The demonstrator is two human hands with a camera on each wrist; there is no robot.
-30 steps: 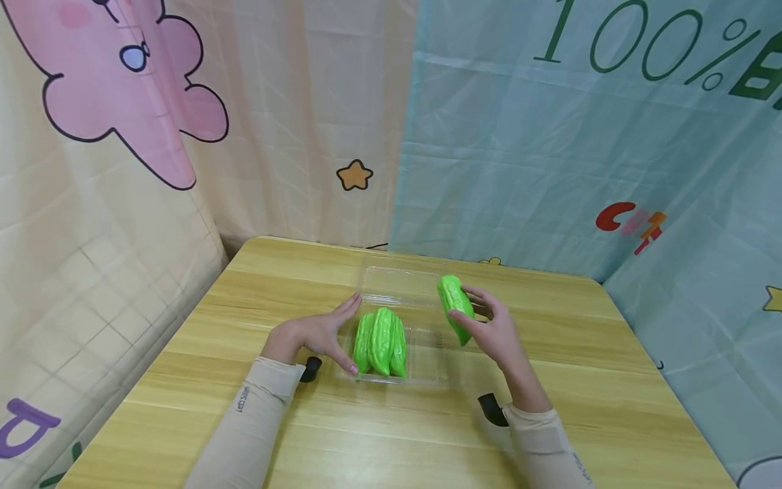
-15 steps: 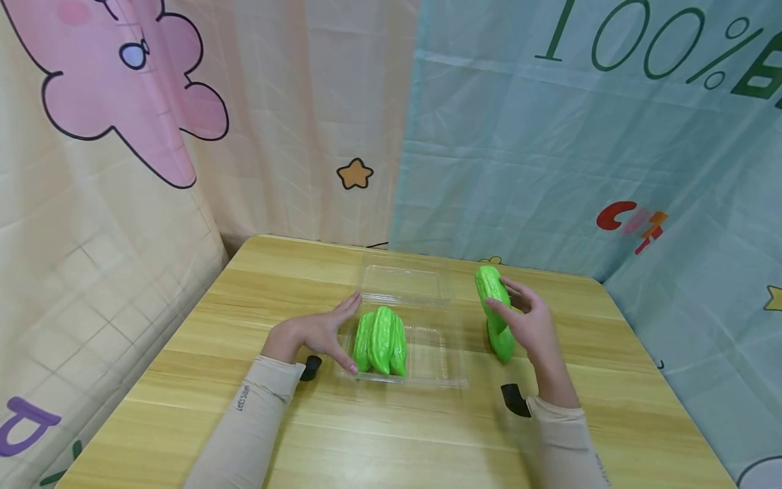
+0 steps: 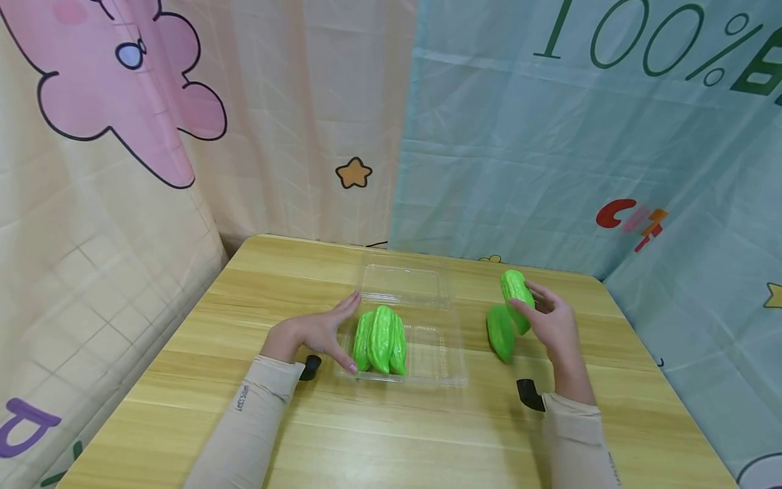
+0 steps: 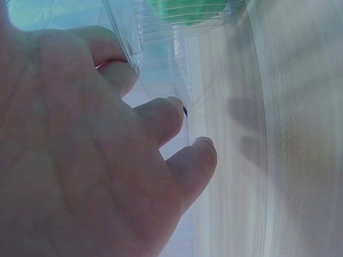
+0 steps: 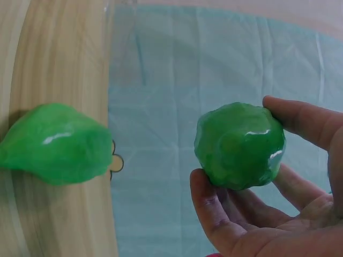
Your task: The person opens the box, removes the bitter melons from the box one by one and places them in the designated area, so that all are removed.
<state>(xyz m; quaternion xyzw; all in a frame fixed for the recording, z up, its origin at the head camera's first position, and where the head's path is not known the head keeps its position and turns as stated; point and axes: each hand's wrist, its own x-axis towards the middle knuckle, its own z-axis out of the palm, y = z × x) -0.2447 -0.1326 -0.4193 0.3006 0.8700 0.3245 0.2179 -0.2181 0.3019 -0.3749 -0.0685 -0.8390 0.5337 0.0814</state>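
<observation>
My right hand [image 3: 554, 324] holds a bumpy light-green bitter melon [image 3: 516, 291] raised at the table's right, thumb on one side and fingers on the other; the right wrist view shows the melon's rounded end [image 5: 240, 145]. Below it on the table lies a smoother, darker green fruit [image 3: 500, 333] with a pointed tip. Several bitter melons [image 3: 381, 339] lie side by side in the left half of a clear plastic box [image 3: 455, 360], its lid folded back. Along the box's left side, my left hand [image 3: 314, 334] spreads, thumb at the front corner and fingers near the hinge.
The box's transparent lid [image 3: 403, 280] lies flat behind its base. A wooden table [image 3: 391, 435] carries everything, with printed curtains [image 3: 507, 170] hanging close behind its back edge and along both sides.
My right hand has moved right with the bitter melon, from beside the box to over the far right fruit. That darker fruit has come into view. My left hand stays at the box.
</observation>
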